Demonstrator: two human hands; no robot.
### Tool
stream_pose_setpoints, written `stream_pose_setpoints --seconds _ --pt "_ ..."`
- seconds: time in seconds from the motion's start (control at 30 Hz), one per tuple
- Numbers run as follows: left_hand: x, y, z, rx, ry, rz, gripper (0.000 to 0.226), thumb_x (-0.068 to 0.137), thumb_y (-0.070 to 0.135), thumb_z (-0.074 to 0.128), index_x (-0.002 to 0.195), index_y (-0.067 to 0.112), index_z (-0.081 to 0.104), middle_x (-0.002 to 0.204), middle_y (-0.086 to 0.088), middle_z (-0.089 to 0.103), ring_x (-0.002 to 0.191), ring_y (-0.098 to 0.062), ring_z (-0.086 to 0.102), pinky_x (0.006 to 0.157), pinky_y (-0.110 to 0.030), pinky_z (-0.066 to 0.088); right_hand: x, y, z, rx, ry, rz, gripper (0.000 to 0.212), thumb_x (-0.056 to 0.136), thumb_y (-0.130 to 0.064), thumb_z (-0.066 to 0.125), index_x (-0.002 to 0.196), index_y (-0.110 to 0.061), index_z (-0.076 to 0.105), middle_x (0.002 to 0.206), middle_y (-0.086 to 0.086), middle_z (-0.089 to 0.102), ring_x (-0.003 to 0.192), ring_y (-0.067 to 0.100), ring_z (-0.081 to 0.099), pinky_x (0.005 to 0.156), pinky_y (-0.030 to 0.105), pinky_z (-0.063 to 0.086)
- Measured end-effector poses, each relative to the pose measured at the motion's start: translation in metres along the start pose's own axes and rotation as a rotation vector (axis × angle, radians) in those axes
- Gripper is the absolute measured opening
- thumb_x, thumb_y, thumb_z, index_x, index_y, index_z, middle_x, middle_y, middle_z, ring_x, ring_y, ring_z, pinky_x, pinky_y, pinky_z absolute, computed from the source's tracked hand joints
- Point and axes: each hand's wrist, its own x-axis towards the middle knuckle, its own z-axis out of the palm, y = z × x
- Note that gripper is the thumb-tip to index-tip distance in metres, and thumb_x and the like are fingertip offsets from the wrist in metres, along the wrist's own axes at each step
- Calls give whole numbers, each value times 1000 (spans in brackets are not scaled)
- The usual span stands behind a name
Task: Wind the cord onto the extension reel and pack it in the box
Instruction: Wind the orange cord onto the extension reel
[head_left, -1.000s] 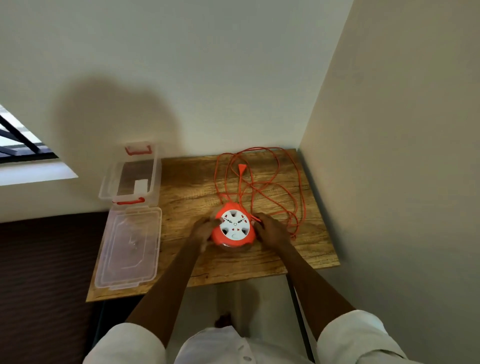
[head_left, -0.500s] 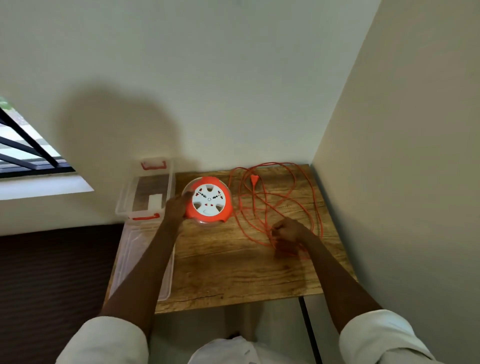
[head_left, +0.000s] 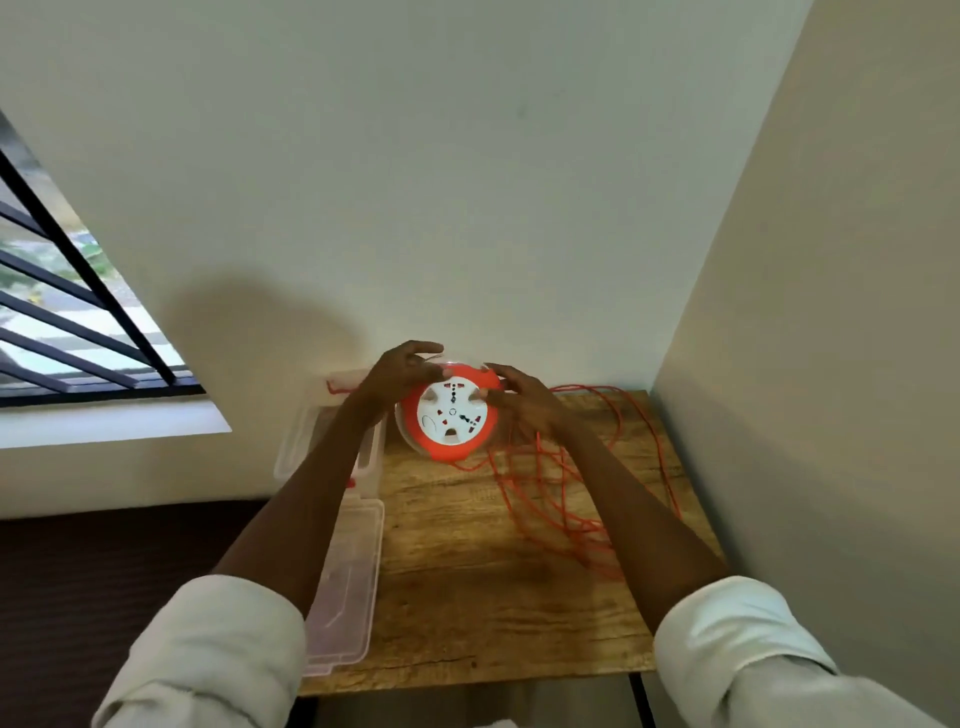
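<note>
Two sleeves: white cuffs, left sleeve (head_left: 208, 654) and right sleeve (head_left: 748, 639), at the near edge of the view, bare forearms reaching forward over the table.
Table (head_left: 467, 597): wooden top set into a corner, a wall behind it and another along its right side.
Lid (head_left: 345, 587): clear plastic, lying flat on the near-left part of the table, partly under the left forearm.
Cord (head_left: 558, 499): orange, unwound, lying in loose overlapping loops on the right half of the table; one strand runs to the lower edge of the reel.
Box (head_left: 311, 441): clear plastic, open, standing behind the lid at the far-left of the table, mostly hidden by the left forearm; a red handle shows at its far end.
Reel (head_left: 452, 410): round, orange rim with a white socket face turned towards the camera, lifted off the table and tilted, held between both hands just right of the box.
Left hand (head_left: 400, 376): fingers curled over the reel's upper-left rim, gripping it, thumb against the top edge.
Right hand (head_left: 522, 400): fingers spread and pressed on the reel's upper-right rim, thumb on the white face; whether it also holds a strand of cord cannot be told.
Window (head_left: 67, 312): dark bars, far left, above a white sill.
</note>
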Motion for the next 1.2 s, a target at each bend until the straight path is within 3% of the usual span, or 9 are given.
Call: stream_pose_setpoints --seconds 0.2,0.27,0.4,0.63,0.73,0.83,1.0,1.07,1.2 --pt "20 16 2 -54 92 88 40 90 32 72 127 21 60 109 11 64 92 -3 65 64 -11 50 13 -27 -13 149 61 -26 37 84 -34 79 116 -21 67 103 2 77 88 21 75 69 34 61" --pt "24 10 8 -172 146 62 35 94 33 68 123 16 61 108 3 66 91 -15 67 68 -21 53 15 -26 -17 250 139 -17 37 85 -36 78 114 -16 67 102 11 76 80 23 74 62 33 59" --pt "25 -8 23 -392 83 -55 45 97 36 63 130 6 55 111 -15 68 89 -32 69 78 -44 59 17 -20 -24 516 246 36 50 82 -37 81 122 -15 62 108 11 76 93 31 75 84 50 61" --pt "38 -6 42 -445 19 9 38 94 26 68 123 3 64 89 -6 76 79 -32 67 80 -44 60 12 -3 -31 665 305 98 60 77 -31 86 128 -16 59 117 11 73 103 34 73 88 55 58" --pt "44 -10 44 -397 -39 48 24 95 23 67 114 9 69 84 -5 74 77 -27 65 82 -46 56 6 -2 -38 622 315 88 47 83 -32 80 124 -15 63 115 10 74 103 28 73 84 48 60" --pt "47 -6 41 -276 -165 90 32 94 27 67 121 11 68 97 -7 73 80 -21 68 74 -37 58 2 -4 -54 414 303 48 33 86 -34 76 116 -22 68 107 3 75 95 21 72 74 34 59" --pt "44 -9 41 -56 -320 82 30 95 26 67 124 19 66 108 5 74 91 -7 72 73 -20 56 -1 -3 -73 -73 28 92 36 80 -34 82 113 -24 70 103 0 76 93 21 74 82 40 59" --pt "41 -21 49 -53 -190 86 31 95 21 67 125 16 66 116 2 71 98 -10 69 77 -20 53 2 -2 -72 -181 37 87 35 82 -33 80 113 -20 68 103 1 75 92 21 73 86 44 58" --pt "16 -32 72 -140 404 -63 21 100 27 58 108 9 67 102 -6 68 91 -19 62 79 -32 50 11 4 -71 -243 144 66 39 81 -39 78 114 -24 63 104 -6 71 94 17 69 90 49 57"
